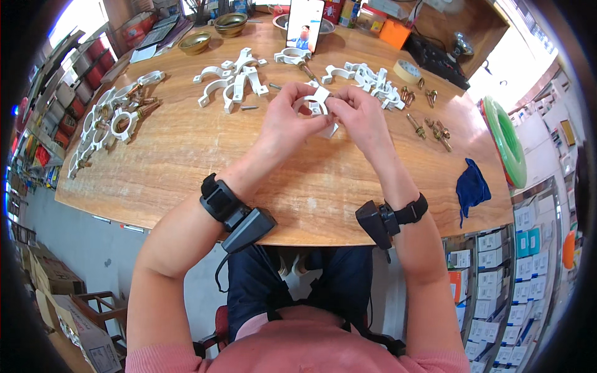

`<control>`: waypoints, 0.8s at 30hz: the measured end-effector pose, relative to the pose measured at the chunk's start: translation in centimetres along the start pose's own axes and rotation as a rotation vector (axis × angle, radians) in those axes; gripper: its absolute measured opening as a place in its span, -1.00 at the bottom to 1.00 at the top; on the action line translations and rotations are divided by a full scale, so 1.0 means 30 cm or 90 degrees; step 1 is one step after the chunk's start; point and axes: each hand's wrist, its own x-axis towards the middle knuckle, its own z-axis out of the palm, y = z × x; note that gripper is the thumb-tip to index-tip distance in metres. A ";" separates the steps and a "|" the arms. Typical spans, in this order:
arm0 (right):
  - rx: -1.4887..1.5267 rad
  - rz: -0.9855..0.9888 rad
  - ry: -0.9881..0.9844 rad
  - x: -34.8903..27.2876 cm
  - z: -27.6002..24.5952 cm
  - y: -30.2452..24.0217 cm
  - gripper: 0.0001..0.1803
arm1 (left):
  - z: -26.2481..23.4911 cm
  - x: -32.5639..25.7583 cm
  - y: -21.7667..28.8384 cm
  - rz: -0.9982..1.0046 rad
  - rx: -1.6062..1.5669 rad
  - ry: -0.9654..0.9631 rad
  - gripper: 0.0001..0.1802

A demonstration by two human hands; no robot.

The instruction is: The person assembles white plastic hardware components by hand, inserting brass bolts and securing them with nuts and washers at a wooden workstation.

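Observation:
Above the middle of the wooden table, my left hand (287, 118) and my right hand (360, 118) both grip a white pipe clamp (321, 95). The left fingers curl round its curved side, while the right thumb and fingertips pinch its other end. Fingers partly hide the clamp, so I cannot tell how its parts join. Beyond the left hand lies a loose group of white clamp halves (237, 79), with a small screw (249, 107) near it. More white clamp halves (376, 81) are heaped past the right hand.
Clamps fitted with bolts (123, 124) spread along the table's left side. Brass-coloured bolts (439, 132) lie at right, near a blue cloth (472, 186) and a green coil (502, 140). A phone (304, 28), bowls (195, 42) and tape roll (407, 71) stand at the back.

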 end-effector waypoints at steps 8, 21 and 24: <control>0.075 0.022 -0.007 -0.015 0.009 0.007 -0.76 | 0.007 -0.020 0.009 0.018 -0.073 0.013 -0.54; 0.072 -0.020 -0.001 -0.008 0.010 0.015 -0.71 | 0.011 -0.007 0.005 -0.031 -0.119 0.005 -0.55; 0.038 0.000 -0.021 -0.001 -0.003 0.011 -0.70 | 0.003 -0.006 0.005 -0.031 -0.070 0.009 -0.55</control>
